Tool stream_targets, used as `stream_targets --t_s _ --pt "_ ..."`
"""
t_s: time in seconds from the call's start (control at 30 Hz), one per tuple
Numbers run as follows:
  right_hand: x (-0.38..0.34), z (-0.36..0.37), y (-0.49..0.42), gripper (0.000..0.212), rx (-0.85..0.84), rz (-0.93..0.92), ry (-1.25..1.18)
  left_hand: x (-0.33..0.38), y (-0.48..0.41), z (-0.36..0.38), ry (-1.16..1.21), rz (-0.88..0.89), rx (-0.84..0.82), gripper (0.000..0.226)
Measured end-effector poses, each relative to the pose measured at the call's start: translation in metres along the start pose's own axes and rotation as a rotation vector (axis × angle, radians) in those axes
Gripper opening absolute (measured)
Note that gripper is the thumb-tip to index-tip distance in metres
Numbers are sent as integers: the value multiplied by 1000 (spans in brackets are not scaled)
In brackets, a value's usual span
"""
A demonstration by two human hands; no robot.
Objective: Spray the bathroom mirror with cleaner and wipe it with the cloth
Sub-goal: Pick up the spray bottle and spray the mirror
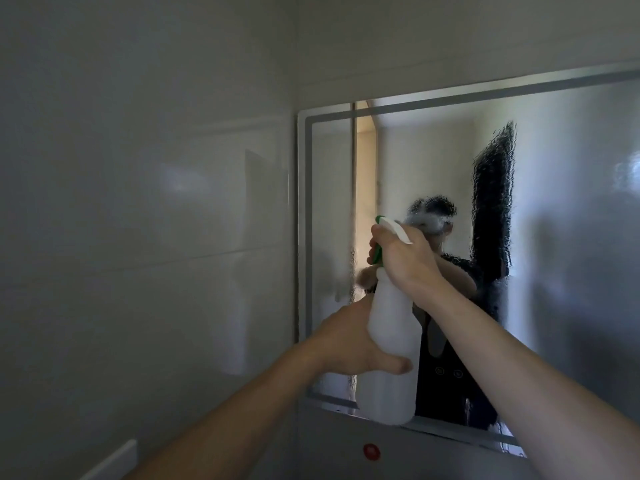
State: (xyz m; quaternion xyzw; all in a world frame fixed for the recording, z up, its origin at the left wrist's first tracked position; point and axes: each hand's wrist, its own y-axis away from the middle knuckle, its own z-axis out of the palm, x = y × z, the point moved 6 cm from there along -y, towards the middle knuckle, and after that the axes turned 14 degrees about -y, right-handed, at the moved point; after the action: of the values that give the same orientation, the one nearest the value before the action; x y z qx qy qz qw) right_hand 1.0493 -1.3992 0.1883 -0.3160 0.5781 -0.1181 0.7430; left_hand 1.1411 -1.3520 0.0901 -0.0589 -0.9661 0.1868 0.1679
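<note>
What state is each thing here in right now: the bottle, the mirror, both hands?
Spray bottle: upright, held up facing the mirror.
Mirror: misted with droplets, not wiped.
Left hand: gripping the bottle's body.
Right hand: wrapped around the trigger head.
Cloth: not in view.

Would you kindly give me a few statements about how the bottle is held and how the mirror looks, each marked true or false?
1. Both hands are on the spray bottle. True: the left hand wraps its body and the right hand has its grip at the trigger head.
2. The bottle is dark blue. False: it is translucent white with a green and white trigger.
3. The mirror already carries wet droplets. True.
4. A cloth is pressed to the glass. False: no cloth is in view.
5. A red round dot sits below the mirror's lower edge. True.
</note>
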Motion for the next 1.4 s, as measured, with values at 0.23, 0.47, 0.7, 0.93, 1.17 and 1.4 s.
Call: stream_targets --t_s 0.23,0.47,0.7,0.93,1.17,1.4 --pt "-6 -9 -6 32 59 -6 -3 12 -6 -9 -38 30 11 67" --pt "-31 -7 -17 32 40 -72 -72 24 -9 -33 -46 58 57 74" --pt "-70 8 -29 35 -11 -135 -35 30 -13 -69 -70 72 131 82" --pt "-82 16 -35 26 -45 -49 -125 32 -14 -85 -48 83 153 80" --pt "-99 16 -37 28 -34 -126 -82 38 -13 -97 -43 96 169 79" --pt "-127 28 -54 19 -86 -109 -87 46 -12 -132 -4 93 228 74"
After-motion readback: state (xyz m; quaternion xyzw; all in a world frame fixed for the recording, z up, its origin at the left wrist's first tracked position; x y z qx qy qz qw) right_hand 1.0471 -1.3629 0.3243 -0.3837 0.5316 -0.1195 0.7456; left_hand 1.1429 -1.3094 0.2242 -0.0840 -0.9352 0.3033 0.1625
